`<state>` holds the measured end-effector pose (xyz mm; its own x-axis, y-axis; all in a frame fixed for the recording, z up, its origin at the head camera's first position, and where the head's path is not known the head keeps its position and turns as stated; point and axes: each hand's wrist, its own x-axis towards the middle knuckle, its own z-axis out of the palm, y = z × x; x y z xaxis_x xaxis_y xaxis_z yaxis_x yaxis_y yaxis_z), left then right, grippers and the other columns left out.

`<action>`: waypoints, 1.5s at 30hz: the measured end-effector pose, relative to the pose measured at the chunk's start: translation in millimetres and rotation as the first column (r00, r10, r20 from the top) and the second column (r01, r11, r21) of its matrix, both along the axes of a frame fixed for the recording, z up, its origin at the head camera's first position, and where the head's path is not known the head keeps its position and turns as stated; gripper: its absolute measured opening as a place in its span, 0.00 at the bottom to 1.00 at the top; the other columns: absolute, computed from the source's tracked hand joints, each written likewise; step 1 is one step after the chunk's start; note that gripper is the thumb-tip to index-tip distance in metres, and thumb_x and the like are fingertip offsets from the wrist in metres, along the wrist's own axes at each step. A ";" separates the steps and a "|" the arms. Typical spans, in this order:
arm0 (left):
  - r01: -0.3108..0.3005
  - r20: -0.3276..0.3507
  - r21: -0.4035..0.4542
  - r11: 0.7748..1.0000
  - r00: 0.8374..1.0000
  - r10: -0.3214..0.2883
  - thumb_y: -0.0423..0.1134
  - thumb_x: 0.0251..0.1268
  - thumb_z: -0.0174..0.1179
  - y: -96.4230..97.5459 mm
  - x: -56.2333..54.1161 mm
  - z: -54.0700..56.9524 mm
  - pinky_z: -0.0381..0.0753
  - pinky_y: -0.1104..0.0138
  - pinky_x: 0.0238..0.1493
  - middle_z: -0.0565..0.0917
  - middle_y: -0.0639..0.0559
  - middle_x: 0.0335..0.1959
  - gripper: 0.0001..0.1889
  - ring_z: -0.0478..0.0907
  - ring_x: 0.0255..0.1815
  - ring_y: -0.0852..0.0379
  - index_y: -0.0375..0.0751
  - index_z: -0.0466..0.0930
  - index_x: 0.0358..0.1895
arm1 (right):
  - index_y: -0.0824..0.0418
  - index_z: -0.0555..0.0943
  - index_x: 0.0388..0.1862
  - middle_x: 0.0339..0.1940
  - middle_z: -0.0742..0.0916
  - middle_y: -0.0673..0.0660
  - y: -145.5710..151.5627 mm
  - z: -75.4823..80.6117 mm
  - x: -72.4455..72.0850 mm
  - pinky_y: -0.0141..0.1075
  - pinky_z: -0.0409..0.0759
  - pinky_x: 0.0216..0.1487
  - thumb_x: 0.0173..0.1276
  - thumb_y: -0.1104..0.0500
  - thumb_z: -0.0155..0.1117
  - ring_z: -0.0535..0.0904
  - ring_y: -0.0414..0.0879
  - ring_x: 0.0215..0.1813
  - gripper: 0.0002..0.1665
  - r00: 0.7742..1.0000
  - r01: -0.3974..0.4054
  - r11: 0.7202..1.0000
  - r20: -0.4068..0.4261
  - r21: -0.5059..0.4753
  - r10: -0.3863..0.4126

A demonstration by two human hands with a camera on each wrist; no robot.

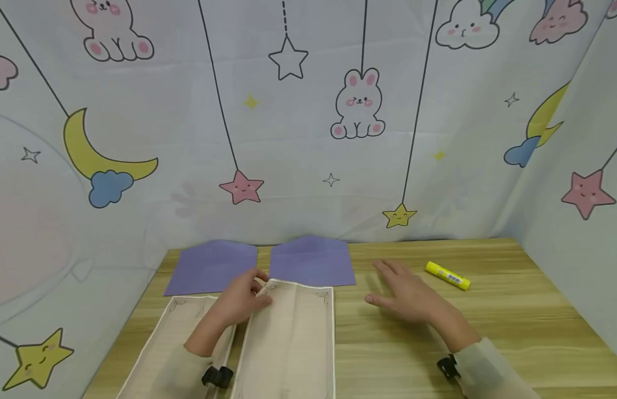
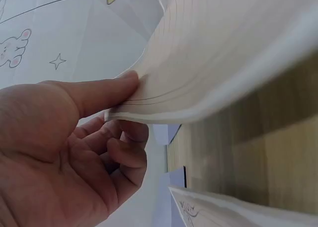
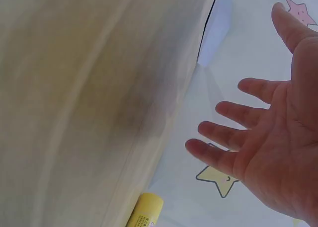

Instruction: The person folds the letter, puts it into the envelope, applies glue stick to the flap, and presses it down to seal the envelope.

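Note:
My left hand (image 1: 242,299) pinches the top left corner of a cream sheet of letter paper (image 1: 293,338) with a decorated border. In the left wrist view the thumb lies on top of the paper (image 2: 198,53) and curled fingers are beneath, lifting that edge off the table. A second bordered sheet (image 1: 161,338) lies to the left, partly covered by my left forearm. My right hand (image 1: 405,291) hovers over the table with its fingers spread, touching nothing. Just beyond it lies a yellow glue stick (image 1: 448,275), whose end (image 3: 146,210) shows in the right wrist view.
Two purple envelopes, a left one (image 1: 210,269) and a right one (image 1: 312,263), lie with flaps raised toward the back edge of the wooden table (image 1: 488,332). A white cloth (image 1: 308,138) printed with cartoon stars and rabbits hangs behind the table and along both sides.

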<state>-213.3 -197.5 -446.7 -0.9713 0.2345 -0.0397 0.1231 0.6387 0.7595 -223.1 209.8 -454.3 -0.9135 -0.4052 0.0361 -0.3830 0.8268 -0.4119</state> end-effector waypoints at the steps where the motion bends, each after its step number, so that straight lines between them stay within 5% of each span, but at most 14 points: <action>1: -0.004 0.003 0.030 1.000 1.000 0.004 0.33 0.70 0.71 0.1 -0.4 1.4 0.78 0.58 0.34 0.82 0.47 0.40 0.22 0.77 0.32 0.53 0.34 0.77 0.63 | 0.60 0.59 0.87 0.83 0.64 0.70 -0.3 0.0 -0.4 0.70 0.61 0.75 0.75 0.32 0.65 0.59 0.71 0.82 0.55 1.000 -0.001 1.000 0.017 -0.023 0.001; 5: -0.028 0.003 0.131 0.991 1.000 0.028 0.35 0.72 0.71 2.0 -2.6 4.7 0.76 0.60 0.36 0.83 0.47 0.41 0.23 0.75 0.35 0.53 0.34 0.77 0.66 | 0.63 0.59 0.86 0.81 0.69 0.69 -3.5 2.0 -2.2 0.65 0.69 0.73 0.77 0.37 0.66 0.69 0.68 0.77 0.52 0.992 0.004 0.983 0.125 -0.185 0.020; 9: -0.065 0.010 0.225 0.972 0.998 0.065 0.36 0.73 0.71 8.6 -5.3 5.5 0.77 0.59 0.40 0.86 0.46 0.42 0.24 0.77 0.38 0.52 0.35 0.77 0.67 | 0.64 0.62 0.84 0.73 0.78 0.67 -9.9 4.3 -4.4 0.58 0.79 0.66 0.79 0.40 0.65 0.80 0.62 0.67 0.47 0.969 0.048 0.936 0.244 -0.349 0.041; 14: -0.097 0.032 0.346 0.933 0.995 0.091 0.34 0.72 0.71 23.0 -9.7 9.4 0.75 0.65 0.32 0.85 0.50 0.33 0.24 0.74 0.30 0.56 0.35 0.76 0.67 | 0.71 0.66 0.79 0.61 0.85 0.63 -23.1 4.7 -5.4 0.48 0.87 0.54 0.79 0.44 0.67 0.86 0.55 0.56 0.44 0.913 0.161 0.828 0.400 -0.538 0.082; 20: -0.106 0.062 0.441 0.891 0.994 0.087 0.31 0.72 0.70 41.0 -14.5 10.7 0.84 0.63 0.38 0.90 0.45 0.42 0.24 0.84 0.36 0.52 0.33 0.75 0.67 | 0.75 0.73 0.70 0.51 0.89 0.62 -34.7 2.4 -4.6 0.46 0.88 0.48 0.82 0.51 0.64 0.87 0.52 0.48 0.32 0.849 0.248 0.708 0.500 -0.661 0.169; 28: -0.157 0.116 0.545 0.824 0.987 0.111 0.33 0.73 0.69 57.2 -20.7 10.9 0.85 0.63 0.36 0.90 0.39 0.43 0.31 0.87 0.33 0.50 0.33 0.69 0.75 | 0.71 0.81 0.53 0.41 0.89 0.59 -34.3 4.6 -1.8 0.42 0.86 0.44 0.84 0.55 0.59 0.85 0.49 0.42 0.18 0.851 0.330 0.674 0.517 -0.661 0.091; 37: -0.140 0.090 0.545 0.827 0.990 0.108 0.30 0.74 0.67 64.8 -14.8 7.5 0.87 0.60 0.31 0.91 0.40 0.39 0.47 0.85 0.29 0.53 0.44 0.48 0.88 | 0.72 0.80 0.56 0.42 0.88 0.61 -27.6 9.7 -3.2 0.42 0.87 0.43 0.84 0.56 0.59 0.85 0.49 0.40 0.18 0.856 0.410 0.629 0.516 -0.660 -0.016; 45: 0.022 0.014 0.521 0.853 0.999 -0.034 0.28 0.74 0.66 69.7 -1.9 3.5 0.89 0.57 0.32 0.90 0.38 0.40 0.46 0.85 0.31 0.52 0.48 0.50 0.88 | 0.72 0.78 0.61 0.45 0.88 0.61 -18.1 13.0 -8.1 0.44 0.88 0.46 0.86 0.54 0.58 0.86 0.50 0.42 0.21 0.856 0.431 0.614 0.514 -0.661 -0.047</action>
<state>-215.2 -127.8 -443.1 -0.9643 0.2539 0.0748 0.1146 0.1457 0.9827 -231.2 191.7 -441.3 -0.9670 -0.1777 -0.1825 0.1457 0.2017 -0.9686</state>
